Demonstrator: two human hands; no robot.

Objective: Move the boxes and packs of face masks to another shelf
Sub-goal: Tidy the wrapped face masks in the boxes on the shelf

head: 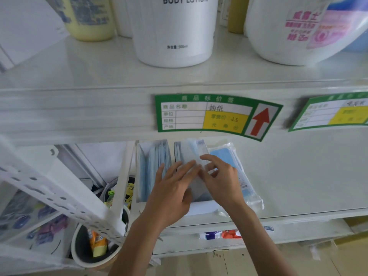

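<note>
View from above of a white shop shelf, with both hands reaching in under the shelf board above.

The left hand is laid on a stack of face mask packs; fingers are nearly straight and spread, pressing on the top of the stack rather than curling round it, prob. to steady it. The right hand is just to the right of the left hand, fingertips touching; its fingers are bent and appear to pinch the upper edge of a clear-wrapped pack from the same stack. Exact grip is partly hidden by blur.

The stack sits upright in an open white box, directly under both hands. A second white box of masks stands just left of the left hand, packs on edge, so they can be drawn out one by one. A loose bagged pack of blue masks lies flat on the shelf just right of the right hand, partly under its wrist.

Above the hands, a green price tag is fixed to the shelf edge, and a body lotion bottle stands on the upper shelf. Nothing looks moved to another shelf yet.
</note>
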